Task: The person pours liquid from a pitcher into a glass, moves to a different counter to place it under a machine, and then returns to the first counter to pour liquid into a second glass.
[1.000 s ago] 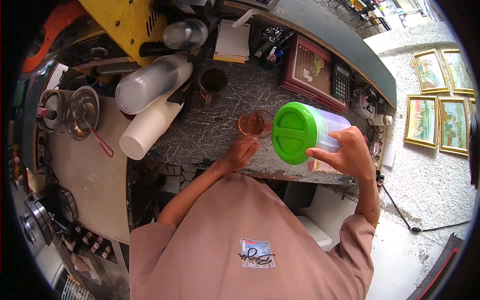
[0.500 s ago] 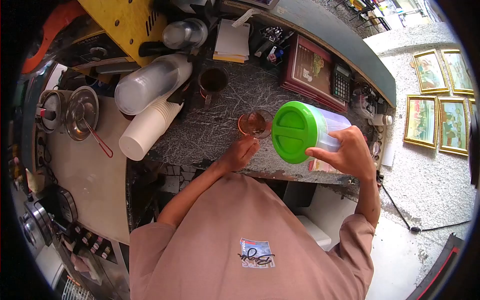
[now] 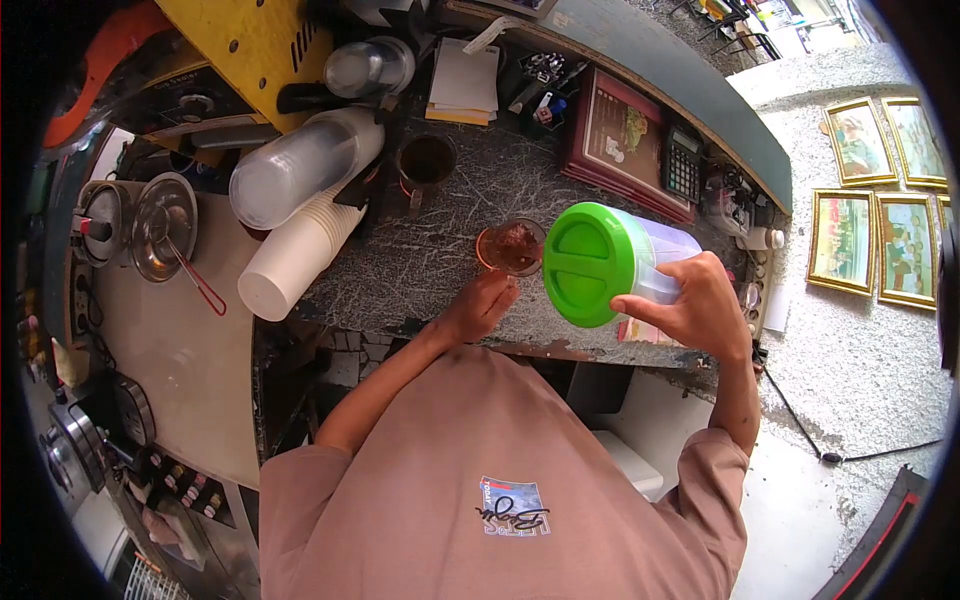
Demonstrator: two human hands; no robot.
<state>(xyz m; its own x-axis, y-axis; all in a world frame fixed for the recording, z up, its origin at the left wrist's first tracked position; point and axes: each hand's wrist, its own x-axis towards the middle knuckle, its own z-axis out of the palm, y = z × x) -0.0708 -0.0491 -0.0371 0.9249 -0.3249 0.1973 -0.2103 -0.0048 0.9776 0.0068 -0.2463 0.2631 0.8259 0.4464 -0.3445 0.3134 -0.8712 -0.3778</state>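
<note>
Left hand (image 3: pixel 484 305) grasping one mug (image 3: pixel 514 248) of two — right hand (image 3: pixel 700 305) gripping one green-lidded pitcher (image 3: pixel 592 265).

We look from one head-worn camera, close over the near side of the table (image 3: pixel 420 285), facing forward and steeply down, with the wall (image 3: pixel 845 345) to the table's right also in view.

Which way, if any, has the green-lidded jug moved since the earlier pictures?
No, no visible shift: the jug keeps its place below the calculator in view.
</note>
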